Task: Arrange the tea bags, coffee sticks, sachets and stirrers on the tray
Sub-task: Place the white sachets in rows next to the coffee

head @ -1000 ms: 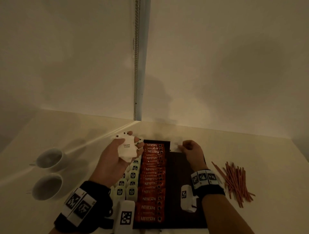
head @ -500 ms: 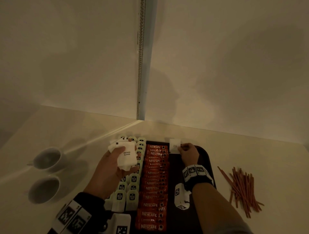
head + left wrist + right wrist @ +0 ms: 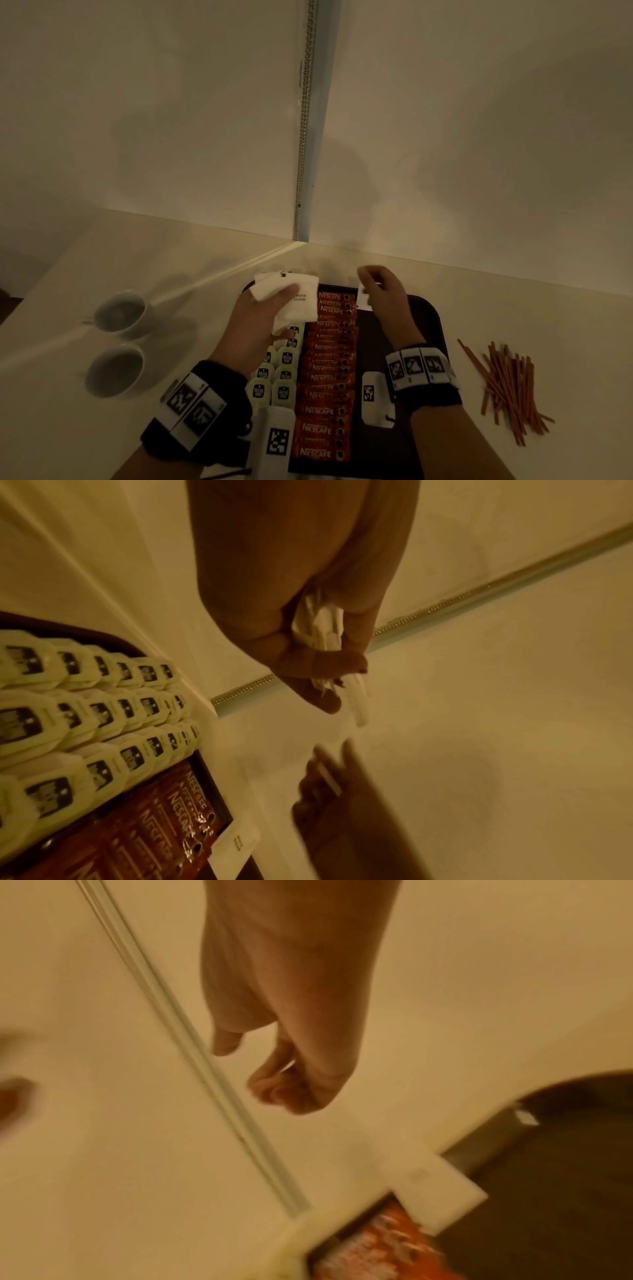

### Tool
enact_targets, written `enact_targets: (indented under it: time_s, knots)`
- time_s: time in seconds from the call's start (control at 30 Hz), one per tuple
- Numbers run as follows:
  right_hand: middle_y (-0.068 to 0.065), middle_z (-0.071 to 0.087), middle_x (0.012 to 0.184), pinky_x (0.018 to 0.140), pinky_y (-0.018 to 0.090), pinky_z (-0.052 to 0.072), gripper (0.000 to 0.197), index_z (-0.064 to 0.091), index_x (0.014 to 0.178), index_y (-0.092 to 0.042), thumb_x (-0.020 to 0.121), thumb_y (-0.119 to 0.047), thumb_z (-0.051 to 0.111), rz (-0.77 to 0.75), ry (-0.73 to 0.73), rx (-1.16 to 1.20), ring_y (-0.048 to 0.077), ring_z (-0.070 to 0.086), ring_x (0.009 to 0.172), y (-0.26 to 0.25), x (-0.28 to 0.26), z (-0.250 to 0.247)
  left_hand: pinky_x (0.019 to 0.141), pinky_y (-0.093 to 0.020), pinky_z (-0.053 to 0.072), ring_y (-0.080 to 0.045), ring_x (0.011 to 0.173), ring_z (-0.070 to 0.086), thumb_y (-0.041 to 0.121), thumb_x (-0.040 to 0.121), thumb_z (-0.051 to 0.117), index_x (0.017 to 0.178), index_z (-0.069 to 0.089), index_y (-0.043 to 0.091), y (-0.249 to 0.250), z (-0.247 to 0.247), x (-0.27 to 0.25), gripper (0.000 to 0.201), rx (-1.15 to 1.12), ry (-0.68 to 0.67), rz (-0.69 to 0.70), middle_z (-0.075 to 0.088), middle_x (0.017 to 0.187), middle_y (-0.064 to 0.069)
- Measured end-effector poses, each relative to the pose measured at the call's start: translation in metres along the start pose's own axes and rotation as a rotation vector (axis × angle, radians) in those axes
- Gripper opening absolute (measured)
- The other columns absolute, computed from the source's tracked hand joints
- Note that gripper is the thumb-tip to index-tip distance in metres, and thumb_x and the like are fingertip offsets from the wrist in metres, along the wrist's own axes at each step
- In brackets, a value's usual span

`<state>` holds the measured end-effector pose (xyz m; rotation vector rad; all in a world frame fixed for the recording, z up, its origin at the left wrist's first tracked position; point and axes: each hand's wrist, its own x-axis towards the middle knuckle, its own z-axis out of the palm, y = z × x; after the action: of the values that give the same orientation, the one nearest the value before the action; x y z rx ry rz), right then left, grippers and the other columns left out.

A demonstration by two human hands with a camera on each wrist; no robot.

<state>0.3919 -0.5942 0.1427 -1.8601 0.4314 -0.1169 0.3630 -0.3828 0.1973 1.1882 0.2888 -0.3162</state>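
Note:
My left hand grips a bunch of white sugar sachets above the far left of the dark tray; the wrist view shows them bunched in the fist. Rows of pale tea bags fill the tray's left side. A column of red coffee sticks lies beside them. One white sachet lies flat at the far edge, right of the sticks. My right hand hovers just above it, fingers curled, and a thin white sachet edge shows between them.
A loose pile of red-brown stirrers lies on the counter right of the tray. Two white cups stand at the left. The counter ends at the wall just behind the tray, where a metal strip runs up.
My right hand laid a sachet at the tray's far edge beside the coffee sticks, let it go and lifted off it. The left hand kept its bunch and shifted slightly.

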Motion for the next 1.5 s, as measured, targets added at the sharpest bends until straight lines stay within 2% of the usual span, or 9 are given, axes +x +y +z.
enact_targets:
  time_s: [0.1,0.17,0.3,0.43,0.7,0.9,1.13,1.33,1.5]
  knots:
    - [-0.007,0.064,0.083,0.06,0.013,0.046,0.024,0.066,0.103,-0.01,0.092,-0.027,0.053,-0.095,-0.369,0.157,-0.002,0.059,0.069,-0.051,-0.033,0.003,0.04,-0.021,0.04,-0.016,0.069,0.065,0.013,0.084,0.068,0.099,0.068,0.013,0.0,0.008,0.001,0.015,0.156,-0.03,0.049,0.071,0.088,-0.009]
    - [-0.001,0.066,0.083,0.06,0.013,0.045,0.019,0.069,0.098,-0.011,0.091,-0.025,0.058,-0.165,-0.442,0.085,-0.001,0.059,0.066,-0.066,-0.043,0.004,0.041,-0.022,0.04,-0.017,0.07,0.064,0.014,0.084,0.068,0.098,0.068,0.011,0.001,0.014,-0.001,0.014,0.197,-0.044,0.061,0.072,0.089,-0.01]
    - [0.003,0.062,0.078,0.058,0.018,0.047,0.01,0.066,0.093,-0.008,0.09,-0.016,0.059,-0.133,-0.375,0.161,0.005,0.056,0.06,-0.067,-0.049,-0.002,0.043,-0.021,0.045,-0.007,0.064,0.066,0.014,0.085,0.067,0.093,0.067,0.018,0.005,0.019,-0.007,0.009,0.151,-0.09,0.068,0.072,0.076,0.004]
    - [0.008,0.067,0.093,0.068,0.025,0.056,0.001,0.055,0.088,-0.007,0.089,-0.007,0.056,0.103,-0.307,0.55,0.017,0.066,0.078,-0.064,-0.059,-0.004,0.048,-0.022,0.049,-0.012,0.075,0.068,0.007,0.081,0.07,0.099,0.067,0.018,0.002,0.02,-0.01,0.021,0.147,-0.113,0.134,0.074,0.085,0.002]
    - [0.017,0.069,0.104,0.081,0.041,0.055,0.047,0.054,0.116,-0.012,0.071,-0.019,0.07,0.124,-0.408,0.529,0.032,0.067,0.094,-0.055,-0.083,-0.001,0.041,-0.02,0.045,-0.006,0.059,0.065,0.009,0.08,0.073,0.091,0.069,0.017,0.006,0.027,-0.011,0.013,0.247,-0.033,0.27,0.072,0.076,0.003]
    - [0.009,0.067,0.102,0.08,0.038,0.057,0.018,0.06,0.107,-0.011,0.09,-0.016,0.057,-0.004,-0.247,0.38,0.024,0.067,0.091,-0.053,-0.08,-0.001,0.04,-0.019,0.044,-0.004,0.053,0.062,0.01,0.079,0.074,0.085,0.067,0.021,0.006,0.029,-0.008,0.014,0.321,0.01,0.315,0.07,0.068,0.007]
    - [-0.001,0.068,0.098,0.076,0.022,0.056,0.015,0.063,0.101,-0.008,0.092,-0.005,0.051,0.091,-0.045,0.424,0.012,0.066,0.09,-0.014,-0.043,-0.034,0.042,-0.022,0.045,-0.021,0.071,0.065,0.022,0.09,0.06,0.105,0.066,0.008,0.007,0.023,-0.006,0.022,0.014,0.0,0.006,0.07,0.085,-0.007]
    - [0.011,0.065,0.115,0.095,0.038,0.047,0.023,0.062,0.113,-0.008,0.091,-0.013,0.056,0.224,0.222,-0.271,0.027,0.059,0.106,0.07,0.02,-0.064,0.042,-0.022,0.045,-0.021,0.069,0.065,0.027,0.096,0.049,0.105,0.065,0.008,0.003,0.013,-0.005,0.026,-0.063,-0.024,-0.065,0.071,0.088,-0.009]
    - [0.013,0.065,0.114,0.093,0.036,0.044,0.022,0.064,0.109,-0.005,0.09,-0.014,0.059,0.278,0.228,-0.38,0.029,0.058,0.106,0.092,0.036,-0.061,0.041,-0.021,0.045,-0.024,0.069,0.066,0.025,0.095,0.049,0.101,0.064,0.009,-0.001,0.011,-0.001,0.022,-0.039,-0.01,-0.072,0.072,0.083,-0.008]
